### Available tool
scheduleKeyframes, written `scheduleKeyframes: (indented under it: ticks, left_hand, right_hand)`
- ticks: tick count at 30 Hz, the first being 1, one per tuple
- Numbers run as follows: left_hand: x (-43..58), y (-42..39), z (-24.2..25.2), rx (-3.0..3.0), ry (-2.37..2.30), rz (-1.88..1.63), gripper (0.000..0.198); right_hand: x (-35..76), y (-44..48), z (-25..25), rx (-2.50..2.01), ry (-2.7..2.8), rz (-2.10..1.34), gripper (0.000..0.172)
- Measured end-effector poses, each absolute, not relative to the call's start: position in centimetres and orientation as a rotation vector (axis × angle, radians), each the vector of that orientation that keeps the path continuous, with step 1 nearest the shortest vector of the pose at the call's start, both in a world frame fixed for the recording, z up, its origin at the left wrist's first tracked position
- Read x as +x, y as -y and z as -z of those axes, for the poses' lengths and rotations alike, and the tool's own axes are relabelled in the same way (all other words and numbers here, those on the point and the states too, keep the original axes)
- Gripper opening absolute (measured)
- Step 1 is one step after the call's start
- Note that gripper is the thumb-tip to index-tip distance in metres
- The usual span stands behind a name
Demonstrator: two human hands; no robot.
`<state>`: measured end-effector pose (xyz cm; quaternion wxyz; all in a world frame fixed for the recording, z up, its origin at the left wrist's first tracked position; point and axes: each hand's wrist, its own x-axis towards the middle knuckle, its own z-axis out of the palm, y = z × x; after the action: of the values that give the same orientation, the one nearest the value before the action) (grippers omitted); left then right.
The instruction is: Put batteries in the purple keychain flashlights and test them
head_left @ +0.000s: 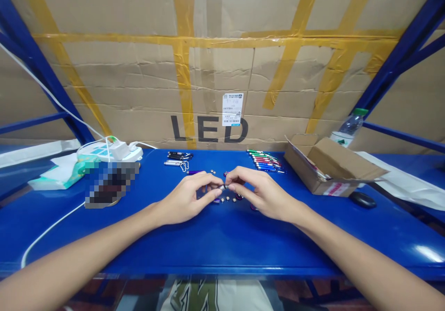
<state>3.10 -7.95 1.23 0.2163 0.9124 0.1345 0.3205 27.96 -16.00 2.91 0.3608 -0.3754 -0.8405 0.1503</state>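
Observation:
Over the middle of the blue table (pixel 222 237) my left hand (pixel 189 197) and my right hand (pixel 259 193) meet fingertip to fingertip. Both pinch one small silver metal part (pixel 222 187) between them. Under and around the fingers lie several small round button cells (pixel 227 199) and a purple tube (pixel 195 172). Behind the hands, a few small black and silver keychain lights (pixel 178 158) lie at the left, and a row of several coloured ones (pixel 266 161) at the right.
An open cardboard box (pixel 330 167) sits at the right, with a water bottle (pixel 349 128) behind it and a black mouse (pixel 362 200) in front. A power strip with white cable (pixel 111 151) and tissue packs (pixel 62 174) are at the left. A large LED carton (pixel 222 70) closes the back.

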Motion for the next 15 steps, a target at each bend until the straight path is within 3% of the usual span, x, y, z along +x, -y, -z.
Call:
scheduleKeyframes:
  ticks: [4,8,15]
  left_hand:
    - [3.3,8.1,-1.5,2.45,-0.424,-0.823,0.026]
    - [3.4,8.2,-1.4,2.294,-0.551,-0.669,0.047]
    - [3.3,8.0,-1.8,2.162,-0.579,-0.506,0.064]
  right_hand:
    - [27.7,15.8,-2.3,-0.923,2.137,-0.3,0.009]
    - [27.2,15.7,-1.6,-0.87,2.129,-0.206,0.007]
    - [27.3,15.6,-0.9,-0.805,2.262,0.121,0.02]
